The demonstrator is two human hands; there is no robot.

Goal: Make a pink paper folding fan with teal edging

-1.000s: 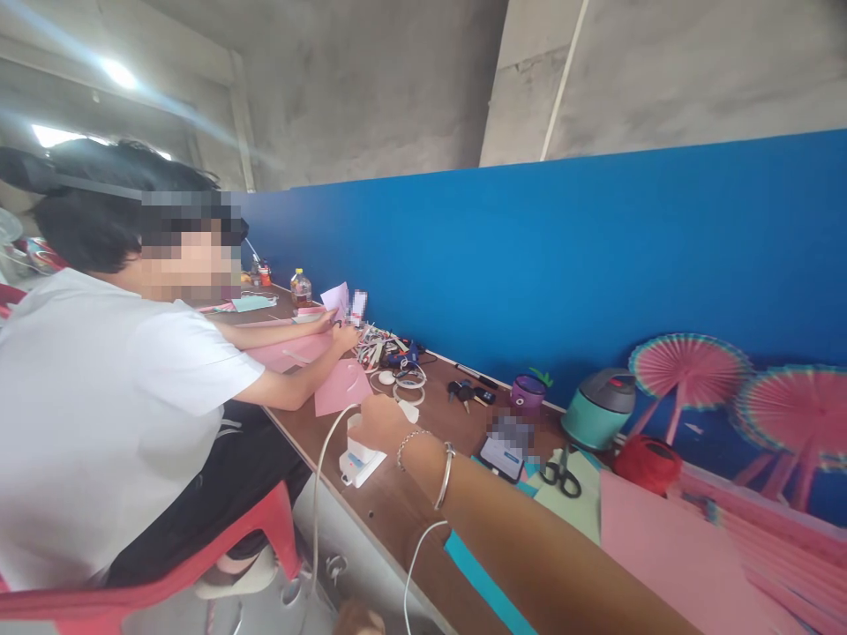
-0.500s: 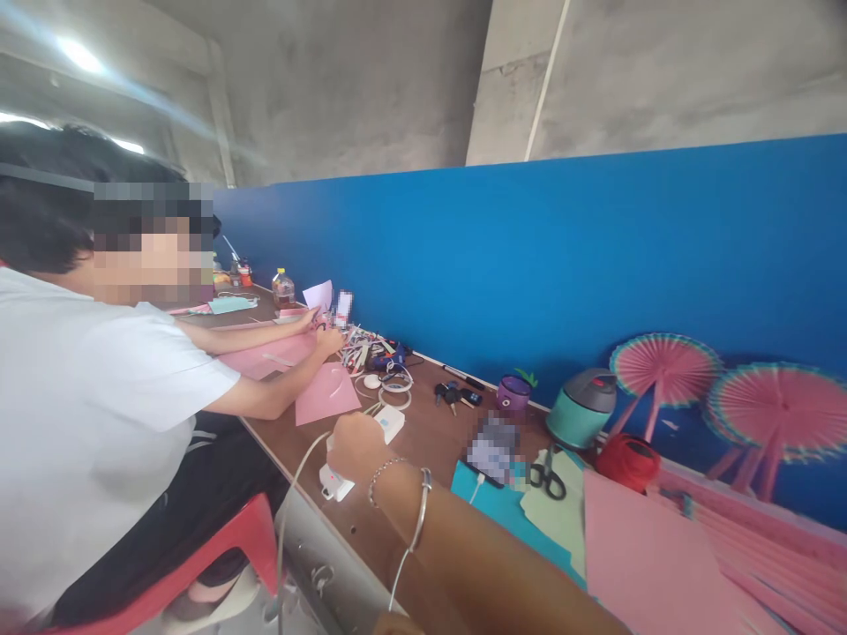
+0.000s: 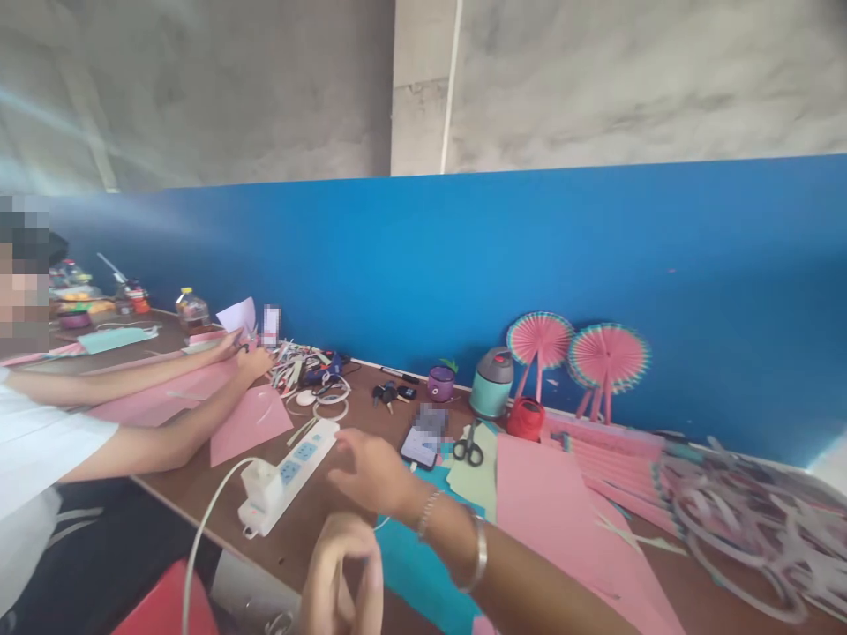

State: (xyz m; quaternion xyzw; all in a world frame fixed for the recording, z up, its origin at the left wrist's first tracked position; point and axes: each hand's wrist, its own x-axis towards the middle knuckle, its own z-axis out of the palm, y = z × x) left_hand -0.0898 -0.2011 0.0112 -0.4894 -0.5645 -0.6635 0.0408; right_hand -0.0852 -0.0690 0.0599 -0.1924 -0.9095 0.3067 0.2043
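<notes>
My right hand (image 3: 374, 472), with bracelets at the wrist, hovers over the table just right of the white power strip (image 3: 297, 467). Its fingers are apart and nothing shows in them. Below it, at the bottom edge, my left hand (image 3: 344, 569) is curled closed. A thin white charging cable (image 3: 382, 523) runs from the phone (image 3: 423, 441) behind my right hand towards the left one, which seems to grip it; the fingers hide the hold. A white plug (image 3: 263, 483) sits in the strip's near end. Under the phone cable lies blue paper (image 3: 423, 556).
Scissors (image 3: 468, 448), pink sheets (image 3: 549, 511) and paper strips (image 3: 741, 529) lie to the right. Two pink paper fans (image 3: 609, 357) lean on the blue partition (image 3: 397, 256). Keys (image 3: 390, 394) lie behind the strip. At left, a co-worker's hands (image 3: 255, 360) work with paper.
My right hand has left the power strip and moved right, its fingers opening. My left hand has risen further into view. The view has swung right.
</notes>
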